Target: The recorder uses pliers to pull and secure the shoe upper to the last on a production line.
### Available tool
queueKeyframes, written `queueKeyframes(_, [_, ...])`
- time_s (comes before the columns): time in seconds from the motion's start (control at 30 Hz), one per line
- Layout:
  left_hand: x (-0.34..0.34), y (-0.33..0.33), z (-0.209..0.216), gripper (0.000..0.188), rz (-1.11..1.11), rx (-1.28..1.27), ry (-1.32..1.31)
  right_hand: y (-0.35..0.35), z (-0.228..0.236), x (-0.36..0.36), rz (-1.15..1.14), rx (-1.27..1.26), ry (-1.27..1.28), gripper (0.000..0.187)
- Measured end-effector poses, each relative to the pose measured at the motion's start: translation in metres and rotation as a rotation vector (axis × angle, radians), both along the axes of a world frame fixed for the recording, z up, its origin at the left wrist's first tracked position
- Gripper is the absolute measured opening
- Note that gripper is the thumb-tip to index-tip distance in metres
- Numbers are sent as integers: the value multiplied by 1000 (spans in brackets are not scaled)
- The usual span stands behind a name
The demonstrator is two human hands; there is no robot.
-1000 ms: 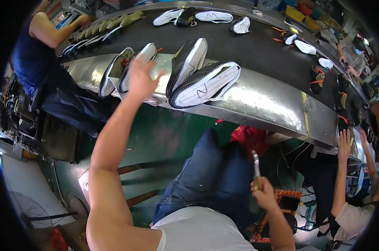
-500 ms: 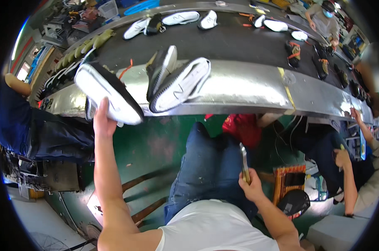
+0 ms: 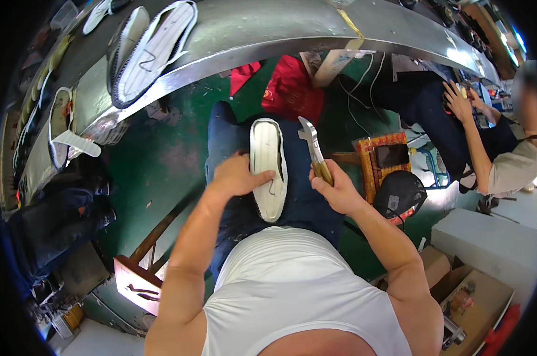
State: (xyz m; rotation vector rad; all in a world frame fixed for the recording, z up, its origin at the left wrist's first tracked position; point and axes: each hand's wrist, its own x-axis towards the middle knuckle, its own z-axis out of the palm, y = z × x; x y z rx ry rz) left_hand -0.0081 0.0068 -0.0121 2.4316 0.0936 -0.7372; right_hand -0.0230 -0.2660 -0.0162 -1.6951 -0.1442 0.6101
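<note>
An upturned shoe (image 3: 267, 141) with a white underside lies lengthwise over my thighs. My left hand (image 3: 237, 175) grips it from the left side, its thumb pressed on the white underside. To the right of the shoe, my right hand (image 3: 338, 187) is closed round the handle of a hammer (image 3: 311, 142). The hammer's metal head points up and away from me, apart from the shoe. A pair of shoes (image 3: 151, 56) lies on the metal bench at the upper left, one with its white underside showing. Another shoe (image 3: 59, 126) sits at the bench's left edge with a white strip beside it.
The metal bench (image 3: 268, 26) curves across the far side. Beneath it hangs a red cloth (image 3: 295, 89). A phone (image 3: 393, 155) and a black cap (image 3: 399, 193) lie to my right, near a seated co-worker (image 3: 508, 148). Cardboard boxes (image 3: 485, 296) stand lower right.
My left hand has brought a shoe from over the bench down to my lap. The right hand has moved up and slightly left with the hammer. My view has turned right and downward.
</note>
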Motion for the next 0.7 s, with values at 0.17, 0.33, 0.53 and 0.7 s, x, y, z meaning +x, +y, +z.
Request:
queueKeyframes(0.17, [44,-17,-72,74,433,-296,-386,2,6,-6,5,-161,-24,27])
queueKeyframes(0.33, [88,-11,-73,53,530,-1080,320,6,2,0,75,-101,161,27])
queueKeyframes(0.53, [31,-5,-18,59,461,-1178,-72,20,30,3,91,121,451,29])
queueKeyframes(0.7, [-4,19,2,68,186,-903,-382,26,64,-12,181,379,554,34])
